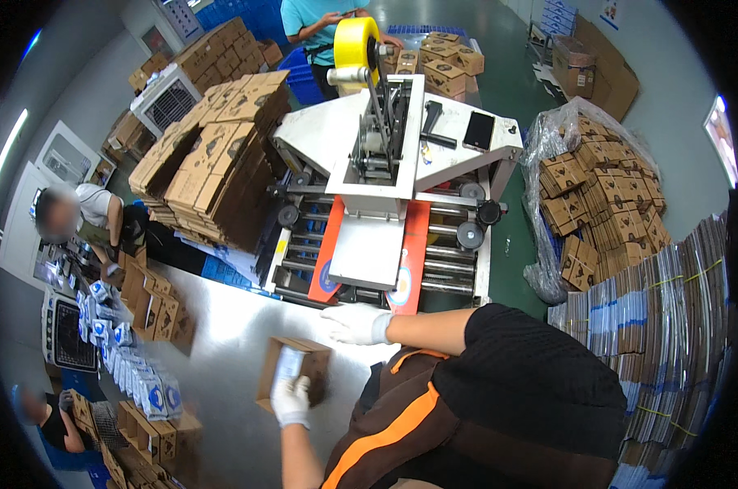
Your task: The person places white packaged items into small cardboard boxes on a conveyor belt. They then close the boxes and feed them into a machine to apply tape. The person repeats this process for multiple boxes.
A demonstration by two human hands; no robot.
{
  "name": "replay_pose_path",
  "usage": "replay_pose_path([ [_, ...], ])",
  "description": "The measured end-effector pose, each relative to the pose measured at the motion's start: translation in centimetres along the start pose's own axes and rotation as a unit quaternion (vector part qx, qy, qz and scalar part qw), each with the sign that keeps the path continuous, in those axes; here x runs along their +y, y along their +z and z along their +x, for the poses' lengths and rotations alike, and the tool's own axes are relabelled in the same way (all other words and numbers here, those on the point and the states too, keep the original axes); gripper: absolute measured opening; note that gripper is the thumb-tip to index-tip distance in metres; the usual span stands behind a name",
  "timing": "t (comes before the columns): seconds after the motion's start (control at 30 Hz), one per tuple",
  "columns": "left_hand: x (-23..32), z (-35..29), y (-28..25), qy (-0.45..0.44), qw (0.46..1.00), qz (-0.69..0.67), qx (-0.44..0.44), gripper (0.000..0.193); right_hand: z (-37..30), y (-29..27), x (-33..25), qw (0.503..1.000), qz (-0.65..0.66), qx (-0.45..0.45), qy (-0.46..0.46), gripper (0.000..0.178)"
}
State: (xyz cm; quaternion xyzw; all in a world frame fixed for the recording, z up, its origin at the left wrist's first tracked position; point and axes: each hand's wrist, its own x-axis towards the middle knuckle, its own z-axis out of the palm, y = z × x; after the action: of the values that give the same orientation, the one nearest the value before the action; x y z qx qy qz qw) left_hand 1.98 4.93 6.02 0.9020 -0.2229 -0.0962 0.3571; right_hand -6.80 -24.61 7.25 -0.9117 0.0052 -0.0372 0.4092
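My left hand point(290, 401), in a white glove, is closed on the near side of a small open cardboard box point(318, 367) on the metal table. Inside the box lies a white and light-blue packet point(289, 363), right by my fingertips. The box's right side is slightly blurred. My right hand point(356, 324), also gloved in white, stretches leftward with its fingers extended and nothing in it. It is just in front of the infeed of a carton sealing machine point(369, 253), which has metal rollers, orange-red side plates and a yellow tape roll point(356, 42) on top.
Flat cartons point(222, 155) are stacked left of the machine. White-blue packets point(140, 375) and open boxes point(153, 310) line the table's left side. A phone point(479, 130) and a tape dispenser point(436, 129) lie on the machine. Bundled cardboard point(654, 326) stands at right; co-workers are beyond.
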Motion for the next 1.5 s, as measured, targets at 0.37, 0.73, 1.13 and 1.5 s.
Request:
replay_pose_path([
  [0.37,-0.1,-11.3,-0.5,-0.123,0.967,0.048,0.219,0.071,1.6,4.5,-2.3,0.990,0.133,-0.050,0.013,0.063],
  [0.73,-3.7,-5.7,1.9,-0.159,0.979,-0.127,0.008,0.025,6.3,6.8,-1.7,0.951,-0.085,-0.289,-0.074,0.032],
  [1.13,-9.7,-5.0,8.8,-0.226,0.915,-0.333,-0.041,0.066,0.7,11.4,-1.1,0.959,-0.137,-0.009,-0.247,0.066],
  [1.5,-0.4,-2.5,7.7,-0.327,0.837,-0.398,-0.183,0.047,-1.2,8.7,0.1,0.971,-0.181,-0.075,-0.137,0.067],
])
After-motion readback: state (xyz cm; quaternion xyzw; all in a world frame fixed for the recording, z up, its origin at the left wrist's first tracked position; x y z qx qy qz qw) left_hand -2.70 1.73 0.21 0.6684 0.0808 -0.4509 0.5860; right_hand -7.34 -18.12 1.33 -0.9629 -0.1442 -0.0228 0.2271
